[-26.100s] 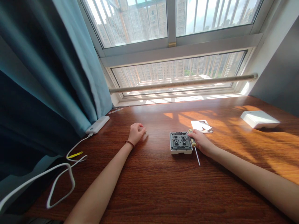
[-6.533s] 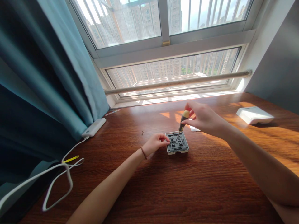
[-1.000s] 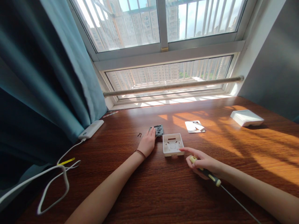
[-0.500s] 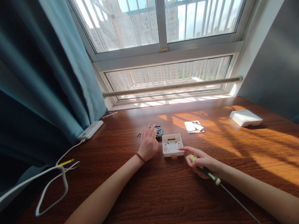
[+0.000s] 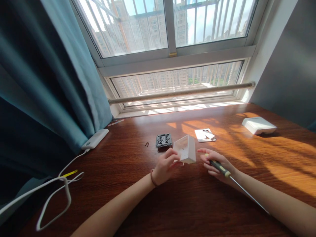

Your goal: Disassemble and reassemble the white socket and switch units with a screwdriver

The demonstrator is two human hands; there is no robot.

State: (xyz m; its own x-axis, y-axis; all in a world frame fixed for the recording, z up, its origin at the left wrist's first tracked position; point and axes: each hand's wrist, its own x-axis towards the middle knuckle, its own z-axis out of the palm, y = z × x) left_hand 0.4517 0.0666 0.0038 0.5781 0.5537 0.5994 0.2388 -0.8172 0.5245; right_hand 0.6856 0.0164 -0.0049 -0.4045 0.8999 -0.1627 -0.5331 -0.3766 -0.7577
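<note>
My left hand (image 5: 166, 166) is closed on the near left side of a white square switch back box (image 5: 189, 149), tilted up on its edge with its open side turned left. In my right hand (image 5: 218, 164) lies a screwdriver, its dark and yellow handle (image 5: 219, 167) in the palm and its long shaft (image 5: 249, 195) pointing back toward me. The right fingertips are just right of the box, apart from it. Behind the left hand lies a dark grey switch module (image 5: 163, 140) with two mechanisms. Two small dark screws (image 5: 146, 144) rest left of it.
White switch plate pieces (image 5: 205, 135) lie beyond the box. Farther right sits a white box-shaped device (image 5: 259, 125). On the left, a white power bank (image 5: 95, 139) with a white cable (image 5: 67, 191) lies by the blue curtain (image 5: 98, 98). A window borders the wooden table's far edge.
My left hand has left the grey switch module and taken hold of the white box, tilting it up. My right hand has moved slightly right, its index finger off the box, still with the screwdriver.
</note>
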